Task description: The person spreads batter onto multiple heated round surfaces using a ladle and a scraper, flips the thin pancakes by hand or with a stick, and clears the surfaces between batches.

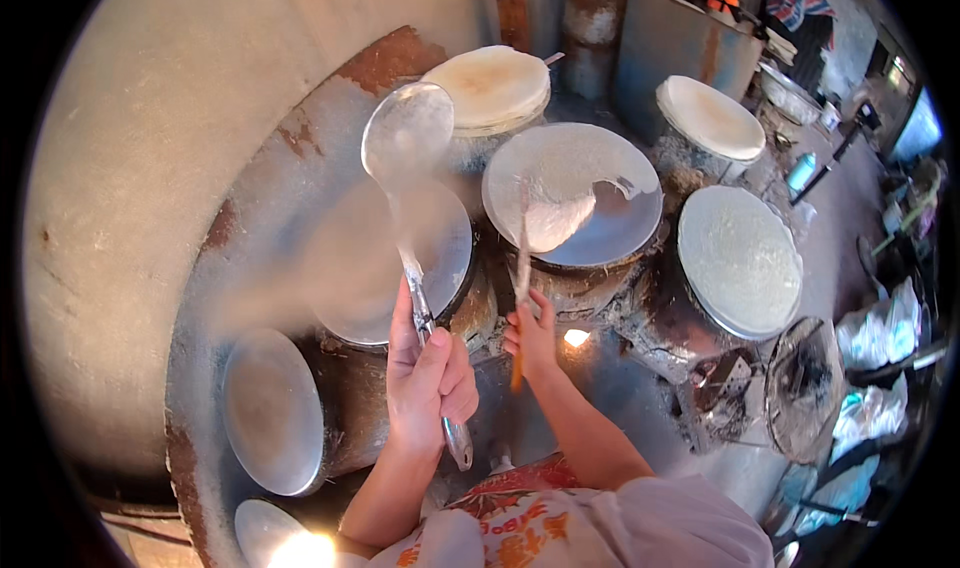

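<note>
My left hand [430, 383] is closed around the handle of a metal ladle [408, 133], its bowl raised and coated with pale residue. My right hand [530, 336] grips a long, thin spatula [523, 258], pointing away over the middle round griddle [605, 243]. Pale batter [545, 158] covers the far part of that griddle; a thicker white fold [558, 223] lies by the spatula's far end, beside bare metal. A blurred brown shape [330, 258] crosses the left griddle [370, 323]; I cannot tell what it is.
Stacks of flat round sheets stand at the back [490, 83] and back right [710, 116]. The right griddle [740, 258] is coated with pale batter. Another griddle [272, 413] sits near left. A dark round lid [805, 393] leans at right, near plastic bags [880, 328]. A curved wall [150, 188] bounds the left.
</note>
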A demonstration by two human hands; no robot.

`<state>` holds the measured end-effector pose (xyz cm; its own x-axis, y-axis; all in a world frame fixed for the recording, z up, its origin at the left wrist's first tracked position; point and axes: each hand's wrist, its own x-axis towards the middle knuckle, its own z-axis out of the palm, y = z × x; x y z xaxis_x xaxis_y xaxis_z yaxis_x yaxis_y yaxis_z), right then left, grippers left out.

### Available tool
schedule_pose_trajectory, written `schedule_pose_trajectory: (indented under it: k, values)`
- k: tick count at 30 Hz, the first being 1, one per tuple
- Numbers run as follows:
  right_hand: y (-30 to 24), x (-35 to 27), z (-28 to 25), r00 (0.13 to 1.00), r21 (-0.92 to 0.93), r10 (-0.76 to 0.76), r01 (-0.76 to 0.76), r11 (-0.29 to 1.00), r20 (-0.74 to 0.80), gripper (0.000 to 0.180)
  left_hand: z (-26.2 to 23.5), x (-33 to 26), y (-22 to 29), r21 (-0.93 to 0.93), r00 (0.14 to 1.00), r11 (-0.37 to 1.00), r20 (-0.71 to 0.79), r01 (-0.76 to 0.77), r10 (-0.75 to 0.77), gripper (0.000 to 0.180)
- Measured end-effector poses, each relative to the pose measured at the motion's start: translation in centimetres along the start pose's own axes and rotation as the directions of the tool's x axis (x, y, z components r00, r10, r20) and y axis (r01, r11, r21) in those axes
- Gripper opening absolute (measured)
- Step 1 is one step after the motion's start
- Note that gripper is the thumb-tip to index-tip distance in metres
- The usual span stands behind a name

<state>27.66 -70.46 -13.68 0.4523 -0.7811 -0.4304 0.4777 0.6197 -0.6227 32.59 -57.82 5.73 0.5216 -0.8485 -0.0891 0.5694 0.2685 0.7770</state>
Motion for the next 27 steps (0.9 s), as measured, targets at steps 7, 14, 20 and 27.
schedule_pose_trajectory:
  k: [7, 14, 20, 27]
  values:
    - [-4.2, -2.3, -0.9, 0.971, -0.005, -0.173, 0.174, 0.985, -0.164, 0.034, -1.9, -2.0, 2.1, 0.037, 0.991, 0.995, 0.098, -0.096, 0.092, 0.062]
    - [-3.4, -4.8, -1.7, 0.99, -0.464, -0.13, 0.136, 0.875, 0.046, 0.026, -2.2, -1.6, 2.9, 0.203, 0.995, 0.974, -0.002, -0.097, 0.099, 0.063]
    - [-12.2, -3.6, -10.5, 0.988, -0.243, 0.05, -0.085, 0.966, -0.147, 0.036, -1.4, 1.2, -0.1, 0.231, 1.0, 0.973, 0.023, 0.014, -0.02, 0.059]
    - [-12.7, 1.8, -13.3, 0.921, -0.627, -0.332, 0.383, 0.678, 0.204, 0.032, 3.2, 4.8, -3.3, 0.306, 0.996, 0.949, 0.002, 0.081, -0.086, 0.062]
